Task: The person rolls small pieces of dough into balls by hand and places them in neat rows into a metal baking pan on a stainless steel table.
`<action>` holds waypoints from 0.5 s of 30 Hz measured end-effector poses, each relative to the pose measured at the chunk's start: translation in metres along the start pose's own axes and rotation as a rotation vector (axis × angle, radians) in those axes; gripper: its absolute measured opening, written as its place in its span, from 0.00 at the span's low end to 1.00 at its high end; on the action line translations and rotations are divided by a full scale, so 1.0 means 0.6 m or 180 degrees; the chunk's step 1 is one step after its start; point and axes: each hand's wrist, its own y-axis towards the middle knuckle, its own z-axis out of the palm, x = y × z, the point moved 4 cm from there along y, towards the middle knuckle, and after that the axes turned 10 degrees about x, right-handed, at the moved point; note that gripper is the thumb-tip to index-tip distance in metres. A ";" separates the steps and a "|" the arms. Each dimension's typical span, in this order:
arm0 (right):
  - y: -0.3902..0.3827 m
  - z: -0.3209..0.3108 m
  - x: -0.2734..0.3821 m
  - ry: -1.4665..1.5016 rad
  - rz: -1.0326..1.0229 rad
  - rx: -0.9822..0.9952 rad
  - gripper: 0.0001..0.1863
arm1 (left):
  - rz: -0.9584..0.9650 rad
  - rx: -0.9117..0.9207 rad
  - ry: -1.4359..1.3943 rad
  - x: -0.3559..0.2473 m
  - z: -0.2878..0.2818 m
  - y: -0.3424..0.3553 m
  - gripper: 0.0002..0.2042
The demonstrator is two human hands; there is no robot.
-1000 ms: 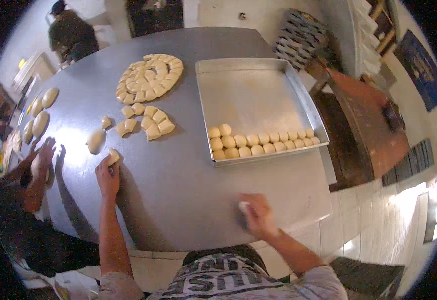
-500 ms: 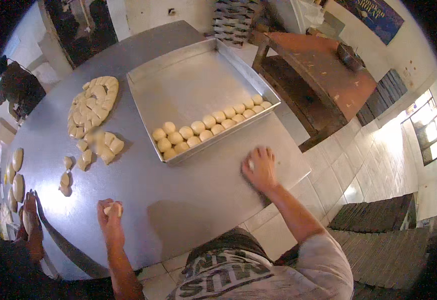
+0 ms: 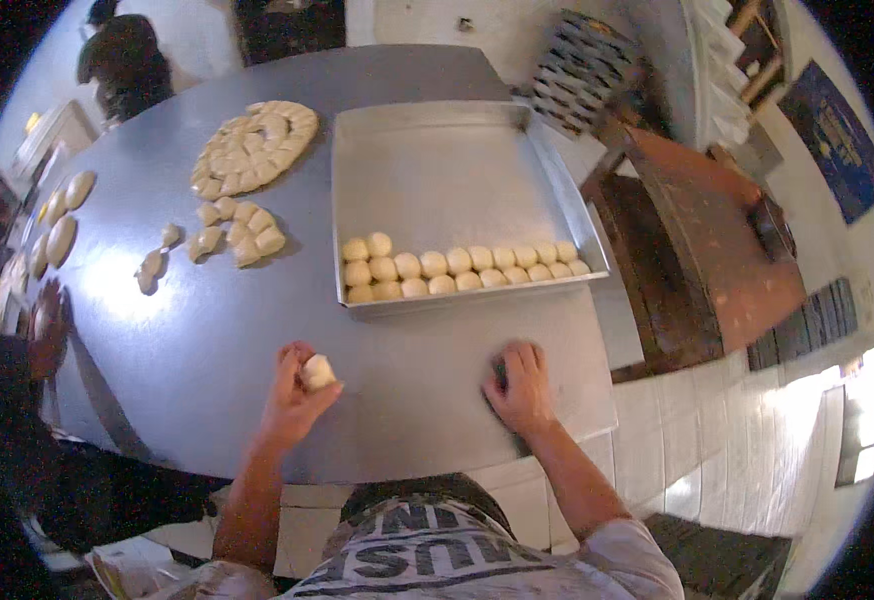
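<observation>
Between the fingers and thumb of my left hand [image 3: 295,405] is a pale piece of dough [image 3: 318,373], held just above the grey metal table. My right hand [image 3: 523,390] rests on the table, its fingers curled down like a cup; what lies under the palm is hidden. Beyond both hands stands a large square baking tray [image 3: 447,165], with rows of smooth round dough balls [image 3: 434,263] along its near side. To its left lies a coil of cut dough [image 3: 257,150]. Nearer me are a cluster of dough pieces [image 3: 254,235] and a few smaller ones [image 3: 152,270].
Several oval dough loaves [image 3: 61,240] lie at the table's left edge. Another person's hand [image 3: 49,325] is there too, and a person in dark clothes [image 3: 127,65] stands at the far left. A worn reddish wooden table [image 3: 727,240] stands on the right.
My left hand has moved right and nearer my right hand, turning so the dough shows. A pale bit seen under my right hand is out of sight now. The view has swung left.
</observation>
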 end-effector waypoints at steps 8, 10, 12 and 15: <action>0.219 -0.098 -0.013 0.2931 0.0445 -0.1071 0.13 | -0.0857 -0.0542 0.0646 0.044 -0.075 -0.035 0.09; 0.301 -0.056 0.004 0.2559 0.0413 -0.1369 0.13 | -0.0800 -0.0222 0.0668 0.015 -0.004 -0.002 0.11; 0.339 0.031 0.039 0.1588 0.0373 0.0016 0.14 | -0.0417 -0.0328 -0.0654 0.016 0.017 0.014 0.14; 0.302 0.042 0.093 0.1951 0.0268 0.0056 0.16 | -0.0257 0.0031 -0.1503 0.004 0.000 0.016 0.22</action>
